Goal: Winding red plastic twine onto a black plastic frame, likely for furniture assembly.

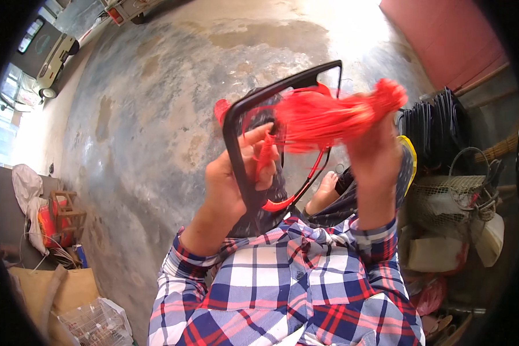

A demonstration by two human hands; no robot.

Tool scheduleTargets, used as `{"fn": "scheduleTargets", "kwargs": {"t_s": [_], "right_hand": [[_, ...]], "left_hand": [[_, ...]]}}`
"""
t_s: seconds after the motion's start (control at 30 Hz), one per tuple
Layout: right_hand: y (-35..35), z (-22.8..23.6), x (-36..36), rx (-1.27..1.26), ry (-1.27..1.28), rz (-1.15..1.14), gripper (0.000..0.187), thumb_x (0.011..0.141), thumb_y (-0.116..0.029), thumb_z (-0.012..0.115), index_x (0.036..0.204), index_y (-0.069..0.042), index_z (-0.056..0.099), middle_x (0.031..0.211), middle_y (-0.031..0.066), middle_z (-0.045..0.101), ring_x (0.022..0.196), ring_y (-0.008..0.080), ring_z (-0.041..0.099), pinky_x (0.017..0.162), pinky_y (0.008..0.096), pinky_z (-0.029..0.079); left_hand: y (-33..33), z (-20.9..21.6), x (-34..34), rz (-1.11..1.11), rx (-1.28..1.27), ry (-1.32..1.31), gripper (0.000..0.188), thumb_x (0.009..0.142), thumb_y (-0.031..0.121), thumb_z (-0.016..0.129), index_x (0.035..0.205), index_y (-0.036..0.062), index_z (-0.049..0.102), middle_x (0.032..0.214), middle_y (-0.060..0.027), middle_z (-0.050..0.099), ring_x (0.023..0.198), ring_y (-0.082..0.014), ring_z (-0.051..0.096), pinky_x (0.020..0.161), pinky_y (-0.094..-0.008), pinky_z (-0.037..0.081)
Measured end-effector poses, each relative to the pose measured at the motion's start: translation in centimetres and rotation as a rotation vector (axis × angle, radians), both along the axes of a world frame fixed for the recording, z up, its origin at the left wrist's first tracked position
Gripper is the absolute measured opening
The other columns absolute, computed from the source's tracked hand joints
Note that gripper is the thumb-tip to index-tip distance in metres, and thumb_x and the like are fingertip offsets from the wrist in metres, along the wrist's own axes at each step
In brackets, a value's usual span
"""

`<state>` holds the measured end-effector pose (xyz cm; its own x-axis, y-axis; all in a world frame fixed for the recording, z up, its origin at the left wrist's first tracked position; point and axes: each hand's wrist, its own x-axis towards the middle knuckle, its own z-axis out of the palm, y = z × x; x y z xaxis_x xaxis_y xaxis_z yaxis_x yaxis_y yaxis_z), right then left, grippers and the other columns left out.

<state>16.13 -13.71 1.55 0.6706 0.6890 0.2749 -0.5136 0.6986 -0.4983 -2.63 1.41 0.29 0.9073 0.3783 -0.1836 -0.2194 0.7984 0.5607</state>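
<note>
My left hand point(228, 173) is closed around the side bar of a black rectangular frame point(234, 144) with rounded corners, held tilted above my lap. Its fingers also pinch a strand of red cord close to the bar. More red cord is wound around part of the frame's lower bar point(278, 205). A thick bundle of loose red cord point(328, 118) stretches across the frame's opening, smeared by motion. My right hand point(378, 155), blurred too, is at the bundle's right end and grips it from below; its fingers are partly hidden.
Several black frames point(438, 124) stand stacked at the right, above a wire mesh basket point(450, 190). On the left are a small wooden stool point(69, 216) and a wire cage point(95, 323). A small vehicle point(55, 66) stands far left on the concrete floor point(138, 138).
</note>
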Motion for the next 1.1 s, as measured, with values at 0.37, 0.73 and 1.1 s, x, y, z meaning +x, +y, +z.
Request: {"fn": "scheduleTargets", "kwargs": {"t_s": [0.37,0.73,1.1], "right_hand": [[-6.6,-11.4,4.3,-0.318,0.217,0.086,0.036,0.103,-0.034,0.050,0.115,-0.001,0.055,0.075,0.0022,0.052,0.055,0.0129,0.047,0.059,0.0272,0.042],[-2.5,-12.3,-1.7,-1.476,-1.351,-0.351,0.034,0.080,-0.031,0.077,0.102,-0.011,0.060,0.084,0.0121,0.070,0.078,0.0335,0.069,0.067,0.0401,0.054],[4.4,-1.3,-2.8,-0.485,-0.309,0.099,0.023,0.083,-0.006,0.075,0.105,-0.003,0.069,0.102,0.0002,0.063,0.088,0.0084,0.059,0.081,0.0249,0.048]], "left_hand": [[3.3,-2.5,-2.3,0.127,0.033,-0.032,0.040,0.097,0.033,0.048,0.121,0.0028,0.060,0.092,-0.0158,0.061,0.060,-0.0177,0.049,0.050,-0.0285,0.037],[4.3,-2.7,-2.2,-0.151,0.166,-0.132,0.042,0.102,0.029,0.046,0.126,-0.0044,0.056,0.094,-0.0165,0.066,0.058,-0.0120,0.052,0.051,-0.0253,0.039],[-1.3,1.5,-0.7,-0.205,0.116,-0.083,0.055,0.097,0.043,0.053,0.126,-0.0043,0.053,0.103,-0.0164,0.064,0.069,-0.0204,0.059,0.054,-0.0277,0.042]]}}
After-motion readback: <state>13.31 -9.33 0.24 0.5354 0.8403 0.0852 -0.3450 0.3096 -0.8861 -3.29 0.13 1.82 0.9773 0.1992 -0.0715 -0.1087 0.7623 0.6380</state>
